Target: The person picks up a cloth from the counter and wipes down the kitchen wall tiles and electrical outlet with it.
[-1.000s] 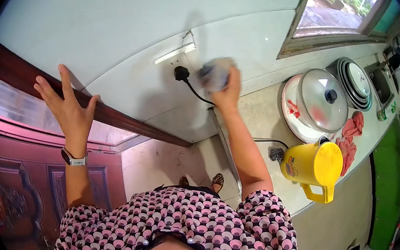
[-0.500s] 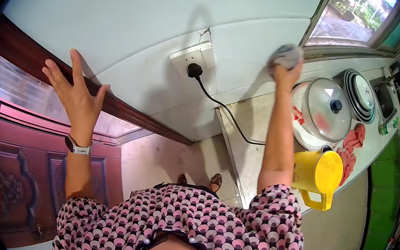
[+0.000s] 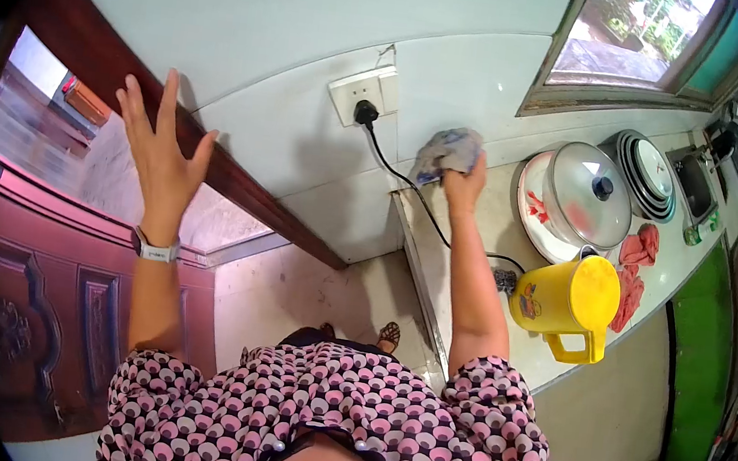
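Observation:
My right hand [image 3: 463, 187] grips a crumpled grey cloth [image 3: 447, 151] against the white tiled wall [image 3: 473, 78], low down near the counter's back edge. Just left of the cloth, a black plug [image 3: 365, 112] sits in the wall socket [image 3: 345, 96], and its cord [image 3: 398, 177] hangs down to the counter, passing close by the cloth. My left hand [image 3: 166, 153] is raised with fingers spread, holding nothing. It overlaps the dark red wooden door frame [image 3: 250, 194] in this view. A wristband [image 3: 155, 251] is on the left wrist.
On the counter [image 3: 430, 215] stand a yellow kettle [image 3: 566, 298], a pan with a glass lid [image 3: 573, 199], stacked bowls [image 3: 652, 167] and red cloths [image 3: 638, 248]. A sink [image 3: 694, 187] lies beyond. The window [image 3: 628, 37] is above; a carved door [image 3: 57, 332] stands at left.
My right hand has moved the cloth left and down along the wall, from beside the window corner to near the socket. The left hand stays spread, and the view has shifted slightly.

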Motion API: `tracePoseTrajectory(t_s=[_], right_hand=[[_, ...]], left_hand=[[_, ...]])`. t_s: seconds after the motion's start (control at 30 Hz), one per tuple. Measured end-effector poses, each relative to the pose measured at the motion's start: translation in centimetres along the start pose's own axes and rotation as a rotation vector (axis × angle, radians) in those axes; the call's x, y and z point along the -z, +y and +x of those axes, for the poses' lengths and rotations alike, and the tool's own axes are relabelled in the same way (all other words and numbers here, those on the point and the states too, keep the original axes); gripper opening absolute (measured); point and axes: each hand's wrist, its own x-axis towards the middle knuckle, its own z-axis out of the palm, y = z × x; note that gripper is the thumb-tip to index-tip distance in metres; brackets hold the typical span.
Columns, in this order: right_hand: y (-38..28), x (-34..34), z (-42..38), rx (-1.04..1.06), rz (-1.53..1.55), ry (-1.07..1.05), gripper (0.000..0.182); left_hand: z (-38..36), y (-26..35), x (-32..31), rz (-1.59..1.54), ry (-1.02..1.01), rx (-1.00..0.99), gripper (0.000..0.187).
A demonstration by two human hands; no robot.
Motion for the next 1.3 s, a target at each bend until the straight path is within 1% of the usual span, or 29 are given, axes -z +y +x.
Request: tracePoseTrajectory(t_s=[0.03, 0.07, 0.1, 0.17, 0.2, 0.23, 0.27, 0.3, 0.37, 0.4, 0.43, 0.5, 0.57, 0.67, 0.73, 0.77, 0.83, 0.87, 0.9, 0.97, 1.0, 1.07, 1.1, 1.17, 1.2, 1.27, 1.3], right_hand=[[0.1, 0.1, 0.7, -0.051, 0.104, -0.022, 0.048], [-1.2, 0.8, 1.2, -0.103, 0.229, -0.042, 0.05], [-2.8, 1.0, 1.7, -0.103, 0.229, -0.044, 0.05], [-6.5, 1.9, 2.6, 0.036, 0.209, -0.043, 0.054], [-8.3, 2.2, 3.3, 0.036, 0.201, -0.043, 0.054], [-10.1, 2.2, 4.1, 0.103, 0.137, -0.02, 0.054], [-11.7, 1.9, 5.2, 0.167, 0.076, 0.005, 0.054], [-12.7, 1.7, 6.2, 0.275, 0.023, 0.088, 0.055], [-14.7, 1.5, 7.7, 0.331, -0.018, 0.195, 0.052], [-14.7, 1.0, 7.8, 0.327, -0.022, 0.197, 0.052], [-14.7, 0.4, 7.7, 0.338, -0.011, 0.22, 0.049], [-13.8, -0.4, 6.8, 0.345, -0.005, 0.239, 0.047], [-10.7, -1.8, 4.5, 0.441, 0.038, 0.288, 0.043], [-7.1, -2.7, 0.6, 0.375, 0.008, 0.242, 0.041], [-4.4, -2.3, -1.3, 0.314, 0.025, 0.103, 0.039], [-3.5, -2.3, -2.0, 0.309, 0.024, 0.112, 0.039], [-2.5, -2.1, -3.0, 0.246, 0.063, 0.031, 0.039], [-2.1, -2.1, -3.0, 0.316, 0.099, 0.063, 0.038], [-1.7, -1.8, -3.0, 0.311, 0.098, 0.068, 0.038], [-1.0, -0.6, -2.6, 0.379, 0.003, -0.084, 0.034], [-0.5, 0.0, -2.3, 0.38, 0.002, -0.072, 0.034], [1.9, 0.8, -2.6, 0.257, -0.266, -0.22, 0.032], [2.8, 1.4, -2.5, 0.257, -0.27, -0.21, 0.032], [4.6, 2.3, -2.1, -0.164, -0.324, 0.007, 0.032], [6.9, 2.6, -1.8, -0.142, -0.266, 0.246, 0.03], [5.5, 5.5, -1.7, -0.177, -0.107, 0.393, 0.027], [0.8, 8.5, -2.4, -0.184, 0.116, 0.346, 0.024]], left_hand=[[-0.8, -0.8, -2.0, -0.09, 0.002, 0.008, 0.077], [-1.7, -0.4, -2.1, -0.14, 0.024, 0.006, 0.067], [-2.8, 0.3, -2.2, -0.153, -0.004, 0.014, 0.064], [-5.4, 1.2, -2.9, -0.201, -0.084, 0.029, 0.061], [-6.9, 1.7, -3.5, -0.269, -0.107, 0.04, 0.06], [-8.3, 2.1, -4.0, -0.339, -0.127, 0.046, 0.06], [-9.5, 2.6, -4.2, -0.394, -0.201, 0.078, 0.059], [-10.8, 3.1, -4.7, -0.439, -0.251, 0.072, 0.058], [-12.5, 4.3, -4.4, -0.496, -0.357, 0.045, 0.057], [-13.0, 4.2, -4.2, -0.514, -0.387, 0.027, 0.055], [-13.7, 4.1, -4.1, -0.518, -0.386, 0.028, 0.055], [-14.6, 3.9, -4.0, -0.519, -0.456, 0.047, 0.053], [-15.5, 3.5, -4.0, -0.535, -0.465, 0.075, 0.051], [-16.4, 2.9, -4.2, -0.517, -0.533, 0.094, 0.051], [-17.5, 3.6, -4.8, -0.508, -0.536, 0.084, 0.051], [-17.9, 3.8, -5.1, -0.501, -0.54, 0.076, 0.051], [-18.2, 4.3, -5.2, -0.486, -0.535, 0.061, 0.051], [-18.3, 4.4, -5.2, -0.485, -0.532, 0.051, 0.05], [-18.3, 4.6, -5.3, -0.485, -0.529, 0.041, 0.049], [-18.0, 5.3, -5.4, -0.517, -0.541, 0.026, 0.049], [-17.6, 5.5, -5.5, -0.556, -0.547, 0.018, 0.049], [-17.3, 5.9, -5.5, -0.558, -0.554, -0.012, 0.048], [-17.2, 6.2, -5.6, -0.561, -0.566, -0.029, 0.048], [-17.0, 6.5, -5.5, -0.571, -0.567, -0.051, 0.047], [-16.9, 6.8, -5.5, -0.589, -0.566, -0.069, 0.045], [-16.8, 7.6, -5.8, -0.616, -0.56, -0.116, 0.044], [-17.0, 7.9, -6.8, -0.698, -0.554, -0.15, 0.045]])
